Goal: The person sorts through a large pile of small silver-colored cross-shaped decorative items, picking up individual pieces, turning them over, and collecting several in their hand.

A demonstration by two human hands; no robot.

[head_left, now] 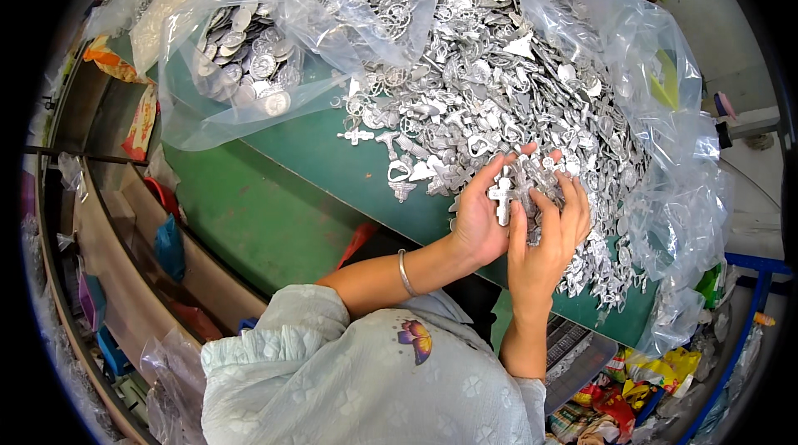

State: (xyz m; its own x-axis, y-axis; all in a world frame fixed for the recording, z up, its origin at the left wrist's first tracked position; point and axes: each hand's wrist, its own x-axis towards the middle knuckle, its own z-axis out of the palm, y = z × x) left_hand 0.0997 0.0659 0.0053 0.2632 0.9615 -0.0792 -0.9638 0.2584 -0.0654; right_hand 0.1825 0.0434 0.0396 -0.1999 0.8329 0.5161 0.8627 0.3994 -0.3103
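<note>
A heap of silver-coloured metal charms [499,88] covers much of the green tabletop [291,171], with crosses and other small shapes among them. At the heap's near edge my left hand [480,216] is cupped, palm up, around several charms. A silver cross charm [502,193] shows at its fingers. My right hand [544,233] curls its fingers over the same charms from the right, close against the left hand. Exactly which pieces its fingertips grip is partly hidden. Another cross charm [356,137] lies at the heap's left edge.
A clear plastic bag [195,125] of round metal medals [258,67] lies at the left of the table. More clear plastic [682,221] lines the right side. Bins [125,262] stand at left; a blue metal frame [752,312] and colourful packets [665,370] are at lower right.
</note>
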